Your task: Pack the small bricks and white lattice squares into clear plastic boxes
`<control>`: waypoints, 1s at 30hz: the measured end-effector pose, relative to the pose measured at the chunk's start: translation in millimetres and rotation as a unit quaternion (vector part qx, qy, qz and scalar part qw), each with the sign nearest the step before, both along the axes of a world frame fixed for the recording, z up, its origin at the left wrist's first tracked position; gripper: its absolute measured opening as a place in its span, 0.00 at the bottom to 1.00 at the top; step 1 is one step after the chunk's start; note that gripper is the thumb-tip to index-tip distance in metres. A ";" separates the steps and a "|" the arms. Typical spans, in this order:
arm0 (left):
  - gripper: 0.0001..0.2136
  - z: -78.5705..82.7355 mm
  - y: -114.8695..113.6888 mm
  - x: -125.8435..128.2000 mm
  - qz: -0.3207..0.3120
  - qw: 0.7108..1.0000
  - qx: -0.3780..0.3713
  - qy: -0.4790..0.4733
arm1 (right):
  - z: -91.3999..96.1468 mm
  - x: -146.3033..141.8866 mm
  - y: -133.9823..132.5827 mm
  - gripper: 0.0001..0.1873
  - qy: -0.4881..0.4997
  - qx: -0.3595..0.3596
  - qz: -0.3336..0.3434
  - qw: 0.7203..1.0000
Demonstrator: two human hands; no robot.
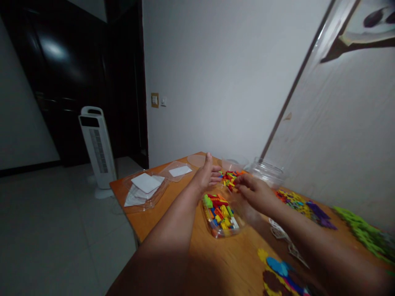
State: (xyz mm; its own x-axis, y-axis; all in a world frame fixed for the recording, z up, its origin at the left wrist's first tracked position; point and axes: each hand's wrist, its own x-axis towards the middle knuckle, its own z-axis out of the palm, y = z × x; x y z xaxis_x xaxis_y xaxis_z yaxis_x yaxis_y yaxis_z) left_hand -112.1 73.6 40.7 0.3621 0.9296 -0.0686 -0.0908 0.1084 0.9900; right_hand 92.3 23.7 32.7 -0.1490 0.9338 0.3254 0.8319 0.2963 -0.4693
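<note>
My left hand [207, 176] is open at the left edge of a loose pile of colourful toy building bricks [228, 181], its thumb up and fingers stretched toward them. Across the pile, my right hand [254, 191] has its fingers bent and a gap between thumb and fingertips; I see nothing held in it. Just in front of both hands, a clear plastic container [219, 235] holds many red, yellow, green, blue and white bricks.
Clear lids with white papers [145, 183] lie at the table's left. Clear tubs [268, 170] stand by the wall. Small colourful pieces [293, 201], green pieces [361, 230] and flower-like shapes [277, 267] lie right. A white tower fan [98, 150] stands on the floor.
</note>
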 end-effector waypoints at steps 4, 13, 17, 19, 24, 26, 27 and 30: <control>0.49 -0.7 -0.3 0.4 0.006 1.000 0.005 -0.004 | -10.2 48.0 22.5 0.07 -0.046 -0.019 -0.148 0.988; 0.48 -4.3 2.4 1.8 0.009 1.000 0.009 -0.014 | -37.3 62.4 30.4 0.12 -0.114 -0.118 -0.123 0.979; 0.48 -6.3 5.8 1.3 -0.001 1.000 0.008 -0.024 | -48.2 67.5 35.3 0.12 -0.136 -0.126 -0.137 0.973; 0.48 -5.8 6.2 1.2 -0.004 1.000 0.006 -0.028 | -51.2 69.8 35.0 0.11 -0.110 -0.130 -0.152 0.974; 0.48 -3.5 4.1 1.1 0.000 1.000 0.006 -0.028 | -22.8 46.6 9.3 0.14 0.098 -0.166 -0.085 0.977; 0.48 -3.4 3.1 1.2 0.000 1.000 0.007 -0.026 | -1.2 29.9 -5.7 0.16 0.192 -0.184 -0.024 0.964; 0.48 -3.5 2.8 1.2 -0.001 1.000 0.009 -0.027 | 8.1 23.0 -11.3 0.18 0.225 -0.197 -0.001 0.954; 0.48 -3.9 2.3 1.1 -0.001 0.999 0.012 -0.031 | 19.6 15.1 -13.3 0.21 0.255 -0.187 0.024 0.948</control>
